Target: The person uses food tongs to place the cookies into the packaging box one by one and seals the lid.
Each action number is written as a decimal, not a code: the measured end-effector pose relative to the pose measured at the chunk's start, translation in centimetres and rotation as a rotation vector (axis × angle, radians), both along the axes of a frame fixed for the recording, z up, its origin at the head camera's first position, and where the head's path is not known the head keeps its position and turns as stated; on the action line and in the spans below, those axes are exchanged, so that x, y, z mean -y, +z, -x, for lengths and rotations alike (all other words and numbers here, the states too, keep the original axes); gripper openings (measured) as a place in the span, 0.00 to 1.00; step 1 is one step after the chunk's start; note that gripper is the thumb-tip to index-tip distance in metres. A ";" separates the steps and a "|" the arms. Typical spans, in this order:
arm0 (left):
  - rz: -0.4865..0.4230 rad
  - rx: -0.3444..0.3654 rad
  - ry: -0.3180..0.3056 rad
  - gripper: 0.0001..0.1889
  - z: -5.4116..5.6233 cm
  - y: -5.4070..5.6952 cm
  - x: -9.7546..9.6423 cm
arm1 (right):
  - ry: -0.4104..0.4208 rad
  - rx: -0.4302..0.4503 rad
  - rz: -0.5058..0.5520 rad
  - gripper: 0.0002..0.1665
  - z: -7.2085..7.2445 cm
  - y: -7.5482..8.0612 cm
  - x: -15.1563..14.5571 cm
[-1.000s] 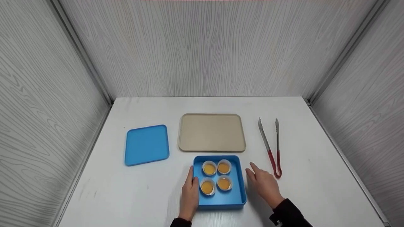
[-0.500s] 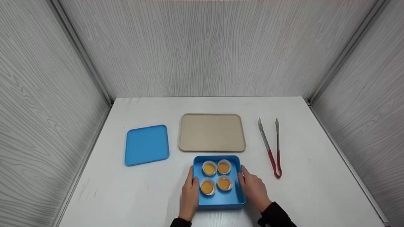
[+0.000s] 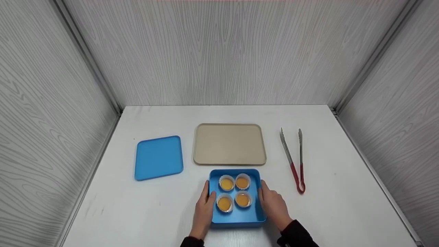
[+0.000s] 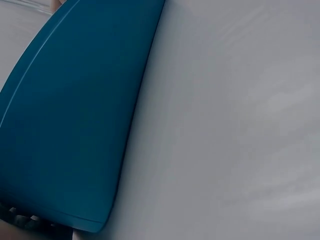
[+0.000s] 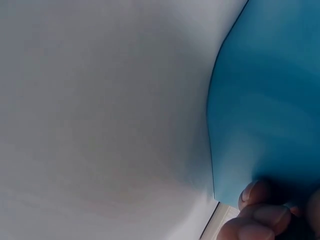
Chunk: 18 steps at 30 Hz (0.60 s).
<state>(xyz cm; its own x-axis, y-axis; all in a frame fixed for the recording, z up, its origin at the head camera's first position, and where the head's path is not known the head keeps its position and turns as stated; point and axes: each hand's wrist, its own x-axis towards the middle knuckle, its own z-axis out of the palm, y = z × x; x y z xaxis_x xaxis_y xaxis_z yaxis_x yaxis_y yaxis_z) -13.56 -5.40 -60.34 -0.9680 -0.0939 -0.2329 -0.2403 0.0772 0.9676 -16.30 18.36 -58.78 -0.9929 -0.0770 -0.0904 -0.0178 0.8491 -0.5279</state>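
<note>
A deep blue rectangular box [image 3: 240,216] without its top covered stands near the front of the table. Inside sit several small tarts [image 3: 242,199] with yellow-orange tops in white pleated cups, grouped toward the back and left. My left hand [image 3: 203,212] grips the box's left side, thumb at the rim and fingers along the outer wall. On the opposite side, my right hand [image 3: 275,207] holds the right wall, thumb over the rim. The right wrist view shows curled fingers [image 5: 262,215] against the blue outer wall. In the left wrist view, the wall hides most of the box.
Behind the box lies a beige tray [image 3: 229,144]. A flat blue lid-like panel [image 3: 159,157] rests to the left. Metal tongs [image 3: 296,171] with red handles lie spread at the right. Grey wood-grain panels [image 3: 219,51] enclose the white table at the back and sides.
My right hand has moved left from beside the box and taken hold of its right wall. My left hand has kept its grip on the left side.
</note>
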 end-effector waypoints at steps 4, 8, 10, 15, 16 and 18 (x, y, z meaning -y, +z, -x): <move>0.003 -0.006 -0.009 0.37 0.1 0.1 0.6 | -0.004 -0.002 -0.033 0.28 0.1 0.0 0.1; 0.034 -0.021 0.003 0.38 0.5 0.2 1.5 | -0.007 -0.002 -0.041 0.27 0.2 0.0 0.2; 0.061 -0.035 0.008 0.37 0.8 0.3 2.2 | -0.006 -0.004 -0.036 0.27 0.1 0.0 0.2; 0.151 -0.094 0.018 0.37 1.4 0.6 4.5 | -0.002 -0.004 -0.038 0.27 0.0 0.1 0.1; 0.171 -0.111 0.018 0.37 1.6 0.7 5.0 | -0.001 -0.003 -0.039 0.27 0.0 0.1 0.1; 0.209 -0.142 0.018 0.36 1.8 0.9 6.1 | 0.002 -0.010 -0.042 0.27 0.0 0.0 0.1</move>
